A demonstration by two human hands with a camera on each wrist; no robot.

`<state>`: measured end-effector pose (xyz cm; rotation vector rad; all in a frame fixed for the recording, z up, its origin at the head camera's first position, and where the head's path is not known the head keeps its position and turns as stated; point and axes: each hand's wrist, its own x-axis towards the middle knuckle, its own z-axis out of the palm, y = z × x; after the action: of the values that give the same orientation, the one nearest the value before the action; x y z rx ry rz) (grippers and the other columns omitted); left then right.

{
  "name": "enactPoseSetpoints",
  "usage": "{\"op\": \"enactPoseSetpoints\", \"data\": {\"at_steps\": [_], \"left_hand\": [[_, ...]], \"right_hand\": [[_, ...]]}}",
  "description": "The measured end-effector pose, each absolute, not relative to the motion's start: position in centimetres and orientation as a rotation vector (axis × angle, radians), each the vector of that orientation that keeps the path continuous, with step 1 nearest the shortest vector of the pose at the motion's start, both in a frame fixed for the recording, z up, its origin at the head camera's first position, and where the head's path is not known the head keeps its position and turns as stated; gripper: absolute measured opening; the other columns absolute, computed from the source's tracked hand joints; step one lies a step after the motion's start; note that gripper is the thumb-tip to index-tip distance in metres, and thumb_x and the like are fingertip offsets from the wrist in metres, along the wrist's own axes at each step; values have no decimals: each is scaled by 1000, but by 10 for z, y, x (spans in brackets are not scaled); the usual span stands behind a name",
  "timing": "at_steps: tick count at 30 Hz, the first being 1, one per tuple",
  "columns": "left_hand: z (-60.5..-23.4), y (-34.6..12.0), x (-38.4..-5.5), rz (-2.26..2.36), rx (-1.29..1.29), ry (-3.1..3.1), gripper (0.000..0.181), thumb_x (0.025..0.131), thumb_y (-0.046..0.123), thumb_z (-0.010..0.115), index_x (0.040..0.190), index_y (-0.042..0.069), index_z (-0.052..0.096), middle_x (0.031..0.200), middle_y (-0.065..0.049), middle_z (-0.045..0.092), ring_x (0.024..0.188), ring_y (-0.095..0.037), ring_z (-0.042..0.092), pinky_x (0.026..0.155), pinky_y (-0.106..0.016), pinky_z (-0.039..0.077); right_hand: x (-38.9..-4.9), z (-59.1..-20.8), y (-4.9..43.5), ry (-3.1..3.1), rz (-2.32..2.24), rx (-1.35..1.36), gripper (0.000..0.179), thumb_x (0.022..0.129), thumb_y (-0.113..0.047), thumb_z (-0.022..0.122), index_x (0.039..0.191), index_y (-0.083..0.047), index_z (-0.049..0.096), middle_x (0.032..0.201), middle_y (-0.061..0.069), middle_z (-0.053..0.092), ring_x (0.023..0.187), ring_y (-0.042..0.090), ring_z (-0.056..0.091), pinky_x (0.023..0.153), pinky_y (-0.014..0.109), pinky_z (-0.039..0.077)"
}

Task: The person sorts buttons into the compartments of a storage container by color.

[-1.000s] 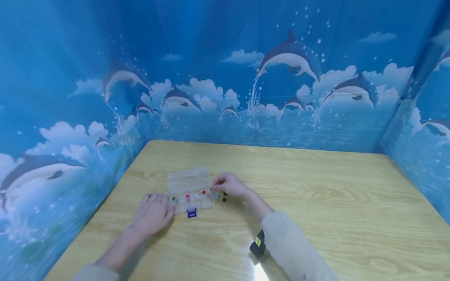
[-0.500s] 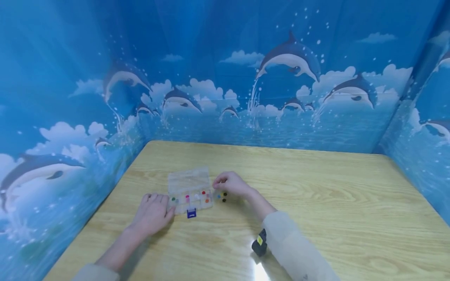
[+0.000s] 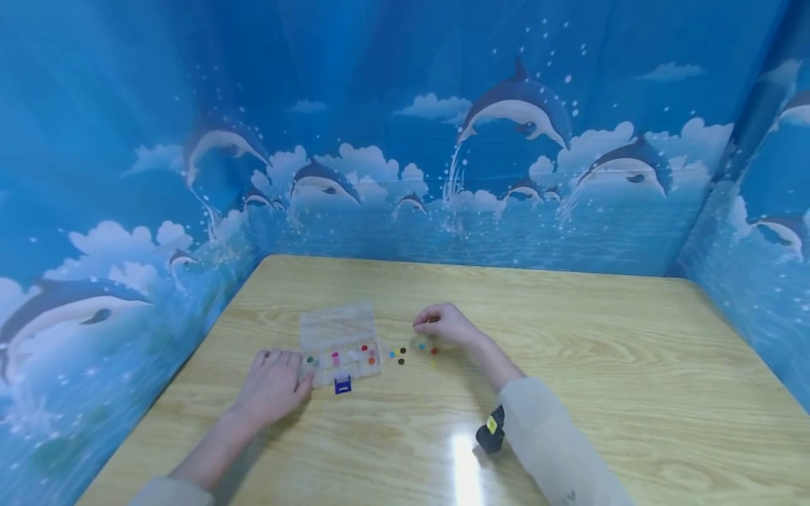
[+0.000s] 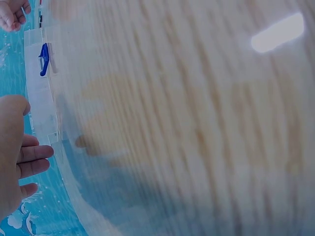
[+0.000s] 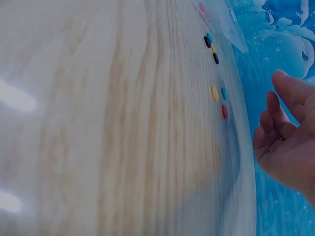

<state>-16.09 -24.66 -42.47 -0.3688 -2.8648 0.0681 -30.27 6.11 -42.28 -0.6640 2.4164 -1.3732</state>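
A clear plastic compartment box with a blue latch lies on the table, its transparent lid folded back. Small round button-like pieces in green, pink, red and orange sit in its compartments. My left hand rests at the box's left end, fingers fairly straight and thumb along the near corner. To the right of the box my right hand hovers with fingers loosely bent; the right wrist view shows nothing between them. Below it lie a blue piece, a red piece and a yellow piece.
Just right of the box are black pieces, a blue one and a yellow one, close together. The wood-grain table extends widely to the right. A dolphin-print curtain stands behind and along both sides.
The right hand has let go of an orange piece, which now lies in the box's right compartment. That hand then moved right, uncovering blue, red and yellow pieces. The left hand stayed put.
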Motion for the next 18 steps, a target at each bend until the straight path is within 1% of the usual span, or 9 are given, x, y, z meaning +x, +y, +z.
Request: {"op": "enactPoseSetpoints", "data": {"at_steps": [7, 13, 18], "left_hand": [[-425, -246, -160, 61, -369, -2860, 35, 88, 29, 57, 97, -5, 58, 96, -20, 62, 97, -37, 55, 87, -52, 37], [-424, -246, -159, 58, -366, -2851, 33, 87, 28, 59, 96, -4, 58, 95, -20, 62, 95, -37, 55, 87, -53, 38], [-424, -246, -159, 59, -372, -2852, 33, 87, 28, 59, 96, -4, 58, 95, -20, 62, 95, -37, 55, 86, -53, 38]], "right_hand": [[-303, -430, 77, 2404, -1359, -662, 15, 85, -10, 65, 97, -1, 67, 91, 3, 65, 85, 15, 57, 77, 29, 47], [-300, -433, 86, 2370, -1280, -727, 17, 84, -8, 66, 98, 1, 66, 89, 4, 66, 83, 15, 59, 75, 28, 48], [-300, -436, 89, 2318, -1251, -773, 16, 82, -6, 66, 97, 0, 66, 89, 4, 66, 84, 15, 60, 78, 30, 48]]}}
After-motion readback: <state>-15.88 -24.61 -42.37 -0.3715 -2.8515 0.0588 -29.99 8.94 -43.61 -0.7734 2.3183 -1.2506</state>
